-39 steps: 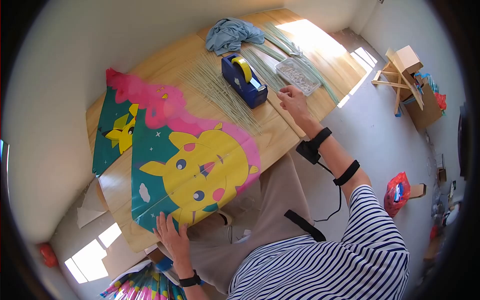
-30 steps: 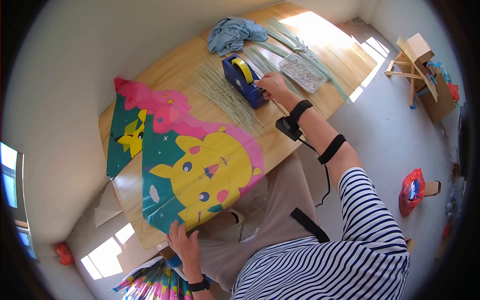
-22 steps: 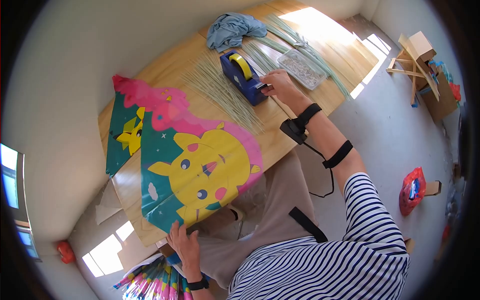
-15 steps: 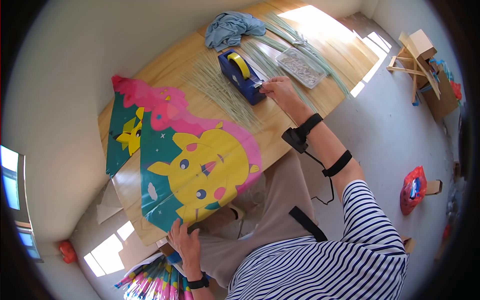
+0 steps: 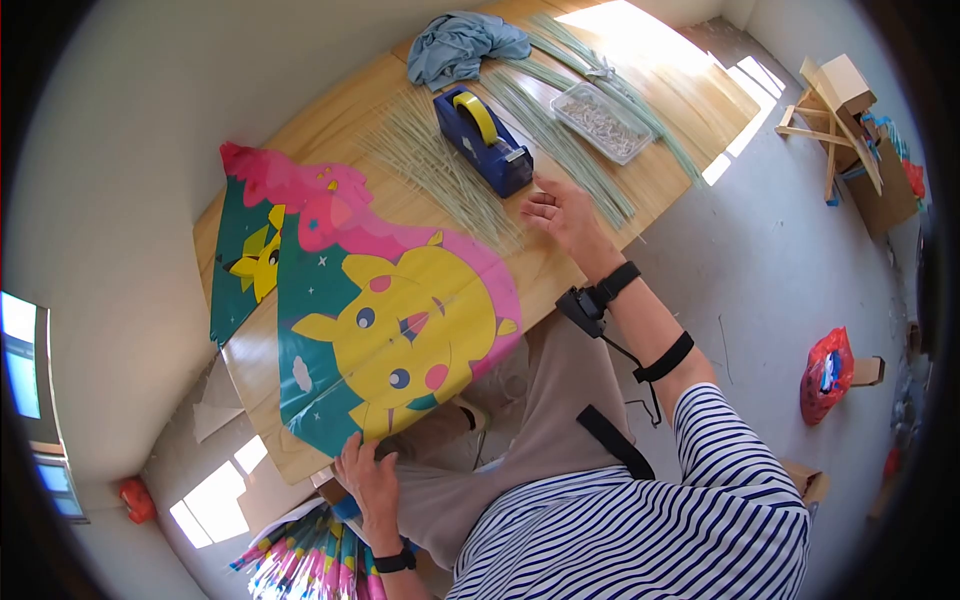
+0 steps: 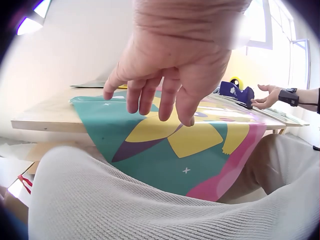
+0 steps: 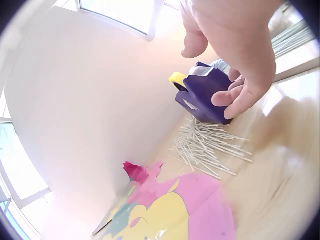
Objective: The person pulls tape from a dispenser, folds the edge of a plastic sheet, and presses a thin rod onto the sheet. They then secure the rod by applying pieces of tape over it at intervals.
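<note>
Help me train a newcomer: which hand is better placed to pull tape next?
Probably the right hand: it is beside the blue tape dispenser, while the left hand is farther away, by the Pikachu sheet.

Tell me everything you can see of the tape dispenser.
The tape dispenser is dark blue and plastic-looking, with a pale mark on its side, a yellow ring set in its top and a cutter at one end. It stands upright on the wooden table, pale sticks on either side. The cutter end faces the right hand; whether they touch is unclear.
</note>
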### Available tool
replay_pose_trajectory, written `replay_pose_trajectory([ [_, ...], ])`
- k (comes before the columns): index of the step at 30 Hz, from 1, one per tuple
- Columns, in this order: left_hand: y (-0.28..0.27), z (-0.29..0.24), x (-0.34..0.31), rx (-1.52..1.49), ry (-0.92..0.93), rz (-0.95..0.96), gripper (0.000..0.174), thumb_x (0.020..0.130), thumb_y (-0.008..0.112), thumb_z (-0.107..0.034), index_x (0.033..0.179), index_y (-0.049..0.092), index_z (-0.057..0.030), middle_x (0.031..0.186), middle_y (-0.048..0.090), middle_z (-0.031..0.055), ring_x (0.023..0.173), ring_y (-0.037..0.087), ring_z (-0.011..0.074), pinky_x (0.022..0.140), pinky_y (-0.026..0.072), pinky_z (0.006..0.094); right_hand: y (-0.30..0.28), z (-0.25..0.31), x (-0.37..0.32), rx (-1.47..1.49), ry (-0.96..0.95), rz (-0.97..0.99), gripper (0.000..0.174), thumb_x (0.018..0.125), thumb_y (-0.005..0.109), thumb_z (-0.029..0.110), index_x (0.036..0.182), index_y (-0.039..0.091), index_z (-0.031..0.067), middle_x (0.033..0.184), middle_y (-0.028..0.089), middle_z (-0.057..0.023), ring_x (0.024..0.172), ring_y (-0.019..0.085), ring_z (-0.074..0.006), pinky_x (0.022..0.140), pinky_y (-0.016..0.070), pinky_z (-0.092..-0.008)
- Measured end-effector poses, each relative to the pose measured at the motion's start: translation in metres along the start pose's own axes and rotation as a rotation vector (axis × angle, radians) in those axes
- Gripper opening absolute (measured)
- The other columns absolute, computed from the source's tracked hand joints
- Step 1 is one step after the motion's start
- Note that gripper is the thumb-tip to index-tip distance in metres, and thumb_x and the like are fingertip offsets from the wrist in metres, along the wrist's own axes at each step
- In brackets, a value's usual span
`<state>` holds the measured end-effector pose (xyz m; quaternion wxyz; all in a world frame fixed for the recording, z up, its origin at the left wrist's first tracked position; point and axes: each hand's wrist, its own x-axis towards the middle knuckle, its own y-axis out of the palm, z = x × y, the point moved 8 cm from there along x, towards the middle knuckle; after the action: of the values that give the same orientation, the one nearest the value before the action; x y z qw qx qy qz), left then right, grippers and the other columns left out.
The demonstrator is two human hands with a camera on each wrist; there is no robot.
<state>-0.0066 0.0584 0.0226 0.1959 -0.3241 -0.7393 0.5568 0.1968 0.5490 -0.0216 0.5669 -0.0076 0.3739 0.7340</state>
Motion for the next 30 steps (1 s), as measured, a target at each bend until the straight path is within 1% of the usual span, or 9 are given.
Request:
replay_pose_trajectory([
  [6, -0.002, -0.003, 0.002, -0.013, 0.007, 0.008, 0.041, 0.075, 0.083, -0.011, 0.113, 0.071, -0.0038, 0.138, 0.060, 0.0153, 0.135, 0.051, 0.0349, 0.119, 0.0295, 0.0549, 0.016, -0.012, 0.025, 0.106, 0.036, 0.027, 0.017, 0.096, 0.068, 0.010, 0.108, 0.060, 0.0004, 0.108, 0.064, -0.0171, 0.096, 0.070, -0.0305, 0.087, 0.0582, -0.0470],
  [9, -0.004, -0.001, 0.000, -0.018, 0.008, -0.004, 0.040, 0.076, 0.083, -0.010, 0.113, 0.070, -0.0028, 0.138, 0.060, 0.0159, 0.134, 0.052, 0.0353, 0.119, 0.0292, 0.0539, 0.014, -0.013, 0.033, 0.163, -0.056, -0.020, 0.009, 0.095, 0.063, 0.002, 0.103, 0.061, -0.0019, 0.104, 0.067, -0.0181, 0.092, 0.072, -0.0310, 0.083, 0.0595, -0.0464],
  [12, -0.003, 0.004, -0.002, -0.023, 0.007, 0.001, 0.039, 0.076, 0.082, -0.010, 0.112, 0.070, -0.0019, 0.137, 0.060, 0.0168, 0.133, 0.052, 0.0357, 0.119, 0.0291, 0.0534, 0.014, -0.012, 0.037, 0.033, -0.129, -0.124, 0.005, 0.092, 0.060, -0.002, 0.097, 0.060, -0.0044, 0.094, 0.069, -0.0176, 0.076, 0.073, -0.0306, 0.070, 0.0612, -0.0442],
  [15, -0.007, 0.004, -0.002, -0.026, -0.002, 0.011, 0.037, 0.077, 0.081, -0.008, 0.112, 0.070, -0.0013, 0.136, 0.060, 0.0178, 0.132, 0.052, 0.0361, 0.118, 0.0302, 0.0531, -0.008, -0.004, 0.048, -0.117, -0.233, -0.412, 0.004, 0.089, 0.059, -0.004, 0.086, 0.061, -0.0048, 0.075, 0.067, -0.0153, 0.058, 0.069, -0.0273, 0.053, 0.0570, -0.0385],
  [17, -0.011, 0.003, -0.002, -0.032, -0.020, 0.008, 0.036, 0.078, 0.081, -0.008, 0.112, 0.070, -0.0010, 0.135, 0.061, 0.0183, 0.132, 0.052, 0.0363, 0.117, 0.0327, 0.0523, -0.039, -0.007, 0.060, -0.508, -0.268, -0.425, 0.007, 0.087, 0.061, -0.003, 0.080, 0.063, -0.0021, 0.065, 0.065, -0.0124, 0.052, 0.066, -0.0216, 0.046, 0.0512, -0.0328],
  [19, -0.009, 0.015, 0.003, -0.118, -0.029, -0.064, 0.035, 0.079, 0.080, -0.007, 0.111, 0.069, -0.0005, 0.131, 0.063, 0.0191, 0.127, 0.055, 0.0372, 0.111, 0.0386, 0.0505, -0.012, 0.014, 0.029, -0.623, -0.400, -0.261, 0.010, 0.090, 0.068, 0.003, 0.080, 0.066, 0.0010, 0.066, 0.064, -0.0059, 0.059, 0.066, -0.0156, 0.050, 0.0509, -0.0292],
  [21, -0.016, 0.035, 0.003, -0.155, -0.076, -0.165, 0.033, 0.080, 0.079, -0.006, 0.111, 0.069, 0.0001, 0.124, 0.066, 0.0192, 0.117, 0.060, 0.0373, 0.102, 0.0461, 0.0471, 0.040, 0.034, 0.007, -0.626, -0.516, 0.113, 0.011, 0.093, 0.070, 0.008, 0.083, 0.067, 0.0046, 0.070, 0.064, -0.0001, 0.061, 0.061, -0.0095, 0.058, 0.0500, -0.0244],
  [26, -0.021, 0.130, -0.003, -0.526, -0.553, -0.420, 0.028, 0.085, 0.075, -0.005, 0.111, 0.068, 0.0009, 0.098, 0.069, 0.0156, 0.086, 0.067, 0.0306, 0.080, 0.0539, 0.0386, 0.115, -0.027, -0.041, -0.710, -0.100, 0.634, 0.005, 0.096, 0.069, 0.008, 0.097, 0.070, 0.0034, 0.090, 0.069, -0.0015, 0.084, 0.065, -0.0094, 0.078, 0.0516, -0.0239],
  [30, -0.019, 0.192, 0.017, -0.445, -0.654, -0.579, 0.024, 0.085, 0.078, -0.016, 0.101, 0.071, 0.0011, 0.090, 0.071, 0.0169, 0.080, 0.067, 0.0322, 0.078, 0.0534, 0.0424, 0.150, -0.099, -0.073, -0.818, 0.074, 0.742, 0.009, 0.096, 0.068, 0.008, 0.102, 0.071, 0.0011, 0.097, 0.070, -0.0041, 0.089, 0.065, -0.0109, 0.084, 0.0520, -0.0252],
])
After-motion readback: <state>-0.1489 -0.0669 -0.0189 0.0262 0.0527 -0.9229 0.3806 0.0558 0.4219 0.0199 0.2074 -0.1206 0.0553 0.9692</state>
